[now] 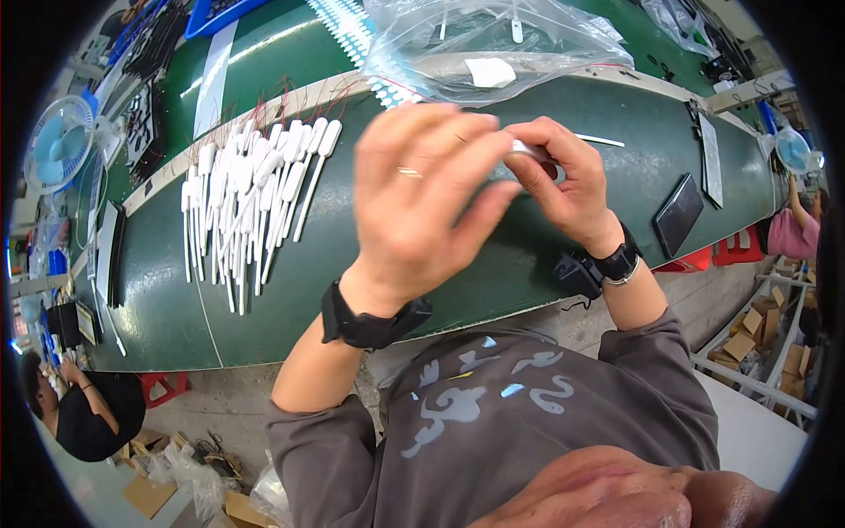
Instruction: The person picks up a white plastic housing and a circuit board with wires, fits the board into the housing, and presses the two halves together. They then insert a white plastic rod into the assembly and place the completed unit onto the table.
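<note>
Left hand: fingers curled, contents hidden, cannot tell.
Right hand: pinching a small white piece, probably; steady it.
Left of centre: white sticks on desk.

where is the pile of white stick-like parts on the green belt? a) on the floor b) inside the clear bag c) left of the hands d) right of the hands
c: the white stick-like parts lie on the green belt, left of the left hand and right hand.
</note>
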Demonstrator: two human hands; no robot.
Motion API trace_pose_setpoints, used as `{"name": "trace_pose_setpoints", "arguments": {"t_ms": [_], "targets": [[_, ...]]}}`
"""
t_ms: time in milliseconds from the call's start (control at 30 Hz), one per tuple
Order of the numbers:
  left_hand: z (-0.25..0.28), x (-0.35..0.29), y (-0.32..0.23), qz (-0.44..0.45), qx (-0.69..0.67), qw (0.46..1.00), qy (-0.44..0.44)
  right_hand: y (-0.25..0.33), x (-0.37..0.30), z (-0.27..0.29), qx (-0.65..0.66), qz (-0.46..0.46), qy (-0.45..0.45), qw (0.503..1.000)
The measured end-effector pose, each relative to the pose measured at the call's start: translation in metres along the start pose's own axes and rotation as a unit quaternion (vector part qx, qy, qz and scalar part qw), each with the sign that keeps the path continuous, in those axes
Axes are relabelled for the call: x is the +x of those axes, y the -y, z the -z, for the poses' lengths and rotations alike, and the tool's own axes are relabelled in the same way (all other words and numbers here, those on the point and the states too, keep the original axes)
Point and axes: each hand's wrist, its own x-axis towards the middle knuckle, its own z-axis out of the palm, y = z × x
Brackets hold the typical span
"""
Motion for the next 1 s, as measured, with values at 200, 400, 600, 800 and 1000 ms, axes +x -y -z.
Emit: {"name": "trace_pose_setpoints", "arguments": {"t_ms": [200, 400, 600, 800, 1000], "targets": [[-0.018, -0.017, 0.007, 0.027, -0.003, 0.999, 0.028, -0.007, -0.002, -0.003, -0.004, 0.027, 0.015, 1.0], [-0.018, -0.015, 0.001, 0.053, -0.003, 0.999, 0.01, -0.004, -0.002, 0.001, -0.015, 0.024, 0.062, 0.998], [-0.017, -0.012, 0.001, 0.03, -0.006, 1.0, -0.001, -0.006, -0.006, 0.0, 0.042, -0.016, 0.068, 0.997], [-0.013, -0.009, -0.001, -0.042, 0.043, 0.998, -0.004, 0.0, -0.004, -0.002, 0.132, -0.071, 0.075, 0.986], [-0.011, -0.013, 0.005, 0.003, 0.039, 0.999, 0.025, 0.001, -0.004, 0.004, 0.143, -0.094, 0.075, 0.982]]}}
